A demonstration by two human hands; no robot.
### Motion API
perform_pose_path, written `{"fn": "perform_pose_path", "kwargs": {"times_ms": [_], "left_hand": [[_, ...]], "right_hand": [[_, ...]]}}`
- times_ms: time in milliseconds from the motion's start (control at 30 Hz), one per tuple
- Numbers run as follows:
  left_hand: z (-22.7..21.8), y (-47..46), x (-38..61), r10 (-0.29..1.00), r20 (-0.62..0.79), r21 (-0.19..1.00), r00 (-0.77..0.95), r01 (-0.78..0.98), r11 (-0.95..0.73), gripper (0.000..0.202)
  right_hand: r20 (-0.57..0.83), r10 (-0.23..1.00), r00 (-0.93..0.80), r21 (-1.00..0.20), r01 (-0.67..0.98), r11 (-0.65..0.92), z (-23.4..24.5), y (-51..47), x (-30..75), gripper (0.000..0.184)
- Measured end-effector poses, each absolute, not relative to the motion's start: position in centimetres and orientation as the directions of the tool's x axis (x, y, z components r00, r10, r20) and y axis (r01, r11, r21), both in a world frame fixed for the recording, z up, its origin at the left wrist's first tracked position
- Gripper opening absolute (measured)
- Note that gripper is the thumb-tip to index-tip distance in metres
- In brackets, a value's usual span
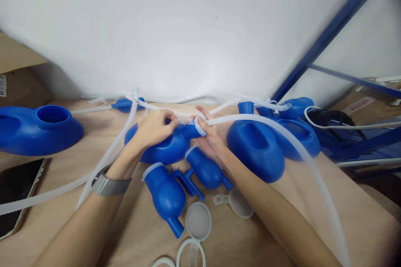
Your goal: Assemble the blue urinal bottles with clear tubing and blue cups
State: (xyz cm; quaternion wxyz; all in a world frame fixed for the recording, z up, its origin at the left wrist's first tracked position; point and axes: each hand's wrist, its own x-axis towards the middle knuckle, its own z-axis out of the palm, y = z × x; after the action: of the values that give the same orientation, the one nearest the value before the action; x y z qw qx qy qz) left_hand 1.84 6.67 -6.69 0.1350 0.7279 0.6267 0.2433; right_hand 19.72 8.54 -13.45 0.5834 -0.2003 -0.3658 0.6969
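My left hand [156, 129] is nearly closed, thumb and forefinger pinched on a clear, narrow plastic strip [187, 121]; my right hand [213, 138] is half curled, its thumb pressing a white, round plastic ring [197, 126] at the mouth of the blue, rounded plastic bottle [167, 150], the other fingers behind the neck and 1 of them lifted away. The bottle rests on the brown, paper-like table [338, 200] just beyond my wrists, its neck pointing to my right; I judge that I am seating the ring and lining up its strip. To do that well, I should let the right hand bear the steadying and leave the left only a light pull; the ring should sit square, so pressing from 2 opposite sides beats pushing on 1 edge; the strip ought to lie flat, without a twist. The bottle's curved underside could roll, I think, so bracing it against the table would help; the milky, flexible plastic hose [257, 119] passes close to my right hand and might tug; I cannot tell where its near end meets the neck. The 2 small blue bulb-shaped plastic pieces [169, 196] [208, 171] lie near my forearms; best not to knock them.
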Motion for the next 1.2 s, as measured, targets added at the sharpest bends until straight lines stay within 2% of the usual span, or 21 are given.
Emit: {"fn": "perform_pose_path", "kwargs": {"times_ms": [133, 300, 800, 900, 1100, 1200], "left_hand": [[-6.6, 6.7, 1.7, 0.977, 0.186, 0.511, 0.108, 0.838, -0.190, 0.030], [-6.7, 6.7, 1.5, 0.971, 0.198, 0.540, 0.132, 0.812, -0.220, 0.032], [-6.4, 6.7, 1.8, 0.982, 0.153, 0.517, 0.111, 0.838, -0.175, 0.032], [-6.4, 6.7, 1.7, 0.979, 0.164, 0.522, 0.122, 0.831, -0.191, 0.032], [-6.5, 6.7, 1.6, 0.976, 0.174, 0.552, 0.134, 0.807, -0.210, 0.033], [-6.6, 6.7, 1.6, 0.974, 0.185, 0.534, 0.133, 0.818, -0.213, 0.030]], "right_hand": [[0.184, 0.920, -0.346, -0.748, -0.656, -0.097, -13.6, 8.7, 20.6, 0.057], [0.218, 0.794, -0.567, -0.838, -0.526, -0.146, -14.2, 9.2, 22.1, 0.065], [0.226, 0.825, -0.518, -0.868, -0.492, -0.071, -15.3, 9.7, 22.3, 0.060], [0.232, 0.818, -0.527, -0.857, -0.508, -0.084, -15.3, 9.7, 22.1, 0.058], [0.188, 0.791, -0.582, -0.802, -0.556, -0.219, -15.5, 9.6, 22.8, 0.064], [0.185, 0.804, -0.565, -0.803, -0.559, -0.207, -15.6, 9.6, 23.0, 0.063]]}}
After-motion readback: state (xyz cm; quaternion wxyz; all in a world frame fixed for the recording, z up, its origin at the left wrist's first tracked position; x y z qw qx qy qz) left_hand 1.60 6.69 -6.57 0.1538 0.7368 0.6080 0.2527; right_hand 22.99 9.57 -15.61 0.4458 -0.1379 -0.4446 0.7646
